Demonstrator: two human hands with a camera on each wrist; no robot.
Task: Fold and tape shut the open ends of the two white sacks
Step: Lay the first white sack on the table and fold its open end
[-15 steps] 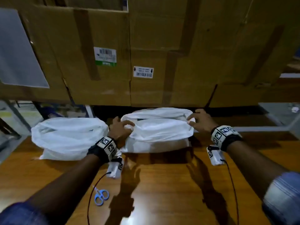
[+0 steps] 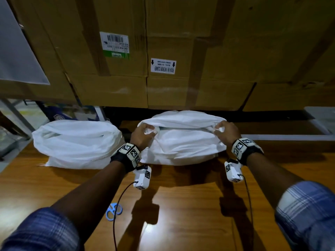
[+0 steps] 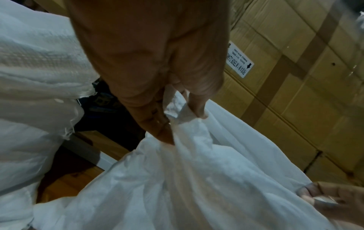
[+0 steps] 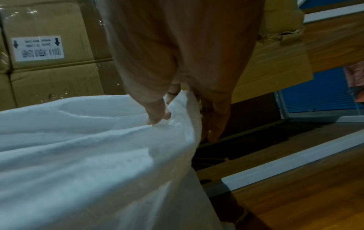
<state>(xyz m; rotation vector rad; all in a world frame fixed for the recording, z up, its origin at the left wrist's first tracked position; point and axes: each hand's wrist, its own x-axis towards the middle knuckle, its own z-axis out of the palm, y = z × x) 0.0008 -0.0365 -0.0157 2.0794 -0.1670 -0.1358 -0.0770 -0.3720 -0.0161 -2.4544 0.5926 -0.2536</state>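
Two white woven sacks stand on the wooden table (image 2: pixel 190 214). The right sack (image 2: pixel 183 142) is in front of me with its open top rolled over. My left hand (image 2: pixel 145 133) pinches the left corner of that rolled edge (image 3: pixel 177 113). My right hand (image 2: pixel 224 131) pinches the right corner (image 4: pixel 177 105). The fabric stretches taut between both hands. The left sack (image 2: pixel 76 142) stands untouched beside it, its top loosely gathered. No tape shows in any view.
Blue-handled scissors (image 2: pixel 113 211) lie on the table near my left forearm. Stacked cardboard cartons (image 2: pixel 181 51) form a wall right behind the sacks. A white rail (image 2: pixel 290 137) runs along the table's far right edge.
Both hands have shifted slightly outward and up along the right sack's rolled edge, pulling it tighter. The left sack has not moved.
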